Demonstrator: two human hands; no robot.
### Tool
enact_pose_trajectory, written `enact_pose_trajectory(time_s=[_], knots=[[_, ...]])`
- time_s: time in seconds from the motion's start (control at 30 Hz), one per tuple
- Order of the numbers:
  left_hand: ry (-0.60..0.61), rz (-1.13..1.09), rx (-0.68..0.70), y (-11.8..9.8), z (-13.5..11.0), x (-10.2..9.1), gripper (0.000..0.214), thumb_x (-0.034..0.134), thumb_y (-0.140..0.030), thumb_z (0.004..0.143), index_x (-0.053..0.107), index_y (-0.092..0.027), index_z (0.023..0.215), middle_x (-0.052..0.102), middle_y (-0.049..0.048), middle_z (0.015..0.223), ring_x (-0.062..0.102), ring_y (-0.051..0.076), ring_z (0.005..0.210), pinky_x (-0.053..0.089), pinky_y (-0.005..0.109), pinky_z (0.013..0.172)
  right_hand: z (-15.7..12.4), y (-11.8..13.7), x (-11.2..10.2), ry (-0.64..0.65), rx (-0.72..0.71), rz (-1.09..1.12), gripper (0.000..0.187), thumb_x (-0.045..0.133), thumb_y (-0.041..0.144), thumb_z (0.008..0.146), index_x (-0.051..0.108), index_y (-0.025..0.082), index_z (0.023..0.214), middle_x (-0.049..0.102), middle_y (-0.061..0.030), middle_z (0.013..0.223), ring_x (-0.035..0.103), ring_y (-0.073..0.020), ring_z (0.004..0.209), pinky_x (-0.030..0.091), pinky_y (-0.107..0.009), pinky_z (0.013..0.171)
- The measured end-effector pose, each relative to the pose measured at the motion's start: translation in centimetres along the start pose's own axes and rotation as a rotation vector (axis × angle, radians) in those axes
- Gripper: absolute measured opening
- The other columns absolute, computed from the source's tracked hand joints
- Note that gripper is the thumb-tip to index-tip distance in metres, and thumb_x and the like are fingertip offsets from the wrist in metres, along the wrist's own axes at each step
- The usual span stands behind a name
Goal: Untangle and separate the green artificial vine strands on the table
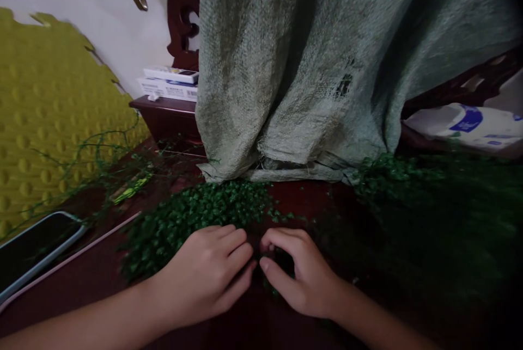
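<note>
A heap of small green artificial leaves lies on the dark red wooden table. My left hand rests on the near edge of the heap, its fingers curled and pressed together. My right hand is beside it, fingers curled over a dark green leafy piece that it seems to pinch. The fingertips of both hands nearly touch. What sits under the fingers is mostly hidden in shadow.
A grey-green woven sack hangs down behind the heap. More green foliage lies at the right. A phone lies at the left by a yellow foam mat. Thin green stems, boxes and a white package stand further back.
</note>
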State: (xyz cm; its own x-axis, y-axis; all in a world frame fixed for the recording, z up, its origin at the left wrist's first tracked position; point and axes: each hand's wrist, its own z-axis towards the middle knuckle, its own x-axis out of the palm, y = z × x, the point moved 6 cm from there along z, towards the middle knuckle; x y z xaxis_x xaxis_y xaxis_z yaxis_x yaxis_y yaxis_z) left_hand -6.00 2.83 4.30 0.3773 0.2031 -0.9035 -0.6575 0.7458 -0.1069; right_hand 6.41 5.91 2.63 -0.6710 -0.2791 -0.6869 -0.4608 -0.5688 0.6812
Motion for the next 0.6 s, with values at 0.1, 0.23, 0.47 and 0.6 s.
enact_pose_trajectory(time_s=[0.1, 0.23, 0.47, 0.6], knots=[[-0.011, 0.027, 0.077, -0.6, -0.2, -0.2, 0.02, 0.049, -0.02, 0.09, 0.053, -0.018, 0.07, 0.05, 0.0005, 0.067, 0.043, 0.017, 0.059, 0.033, 0.034, 0.053, -0.3, 1.3, -0.5, -0.098, -0.094, -0.109, 0.01, 0.053, 0.029, 0.081, 0.055, 0.019, 0.082, 0.056, -0.0017, 0.072, 0.053, -0.0178, 0.069, 0.039, -0.032, 0.069], [0.047, -0.003, 0.2, -1.7, -0.8, 0.5, 0.021, 0.049, -0.02, 0.089, 0.052, -0.018, 0.068, 0.05, 0.0004, 0.066, 0.042, 0.018, 0.061, 0.033, 0.034, 0.055, -1.3, 3.1, 0.4, -0.181, -0.205, -0.28, 0.017, 0.055, 0.035, 0.075, 0.053, 0.019, 0.072, 0.051, -0.0005, 0.064, 0.049, -0.0178, 0.064, 0.039, -0.036, 0.076], [0.017, -0.014, 0.204, -2.6, -1.3, 1.4, 0.019, 0.045, -0.008, 0.082, 0.051, -0.017, 0.067, 0.05, 0.0012, 0.065, 0.04, 0.018, 0.061, 0.033, 0.034, 0.057, -2.8, 3.4, 2.1, -0.289, -0.153, -0.327, 0.007, 0.049, 0.026, 0.066, 0.048, 0.02, 0.062, 0.048, 0.0019, 0.057, 0.049, -0.0148, 0.057, 0.041, -0.034, 0.079], [0.0, -0.023, 0.219, -2.9, -1.3, 1.3, 0.023, 0.043, -0.006, 0.084, 0.049, -0.018, 0.065, 0.049, 0.0018, 0.065, 0.04, 0.017, 0.061, 0.032, 0.033, 0.057, -2.9, 3.7, 1.9, -0.316, -0.151, -0.326, 0.005, 0.048, 0.023, 0.064, 0.046, 0.02, 0.06, 0.047, 0.0019, 0.054, 0.047, -0.0141, 0.052, 0.043, -0.032, 0.073]])
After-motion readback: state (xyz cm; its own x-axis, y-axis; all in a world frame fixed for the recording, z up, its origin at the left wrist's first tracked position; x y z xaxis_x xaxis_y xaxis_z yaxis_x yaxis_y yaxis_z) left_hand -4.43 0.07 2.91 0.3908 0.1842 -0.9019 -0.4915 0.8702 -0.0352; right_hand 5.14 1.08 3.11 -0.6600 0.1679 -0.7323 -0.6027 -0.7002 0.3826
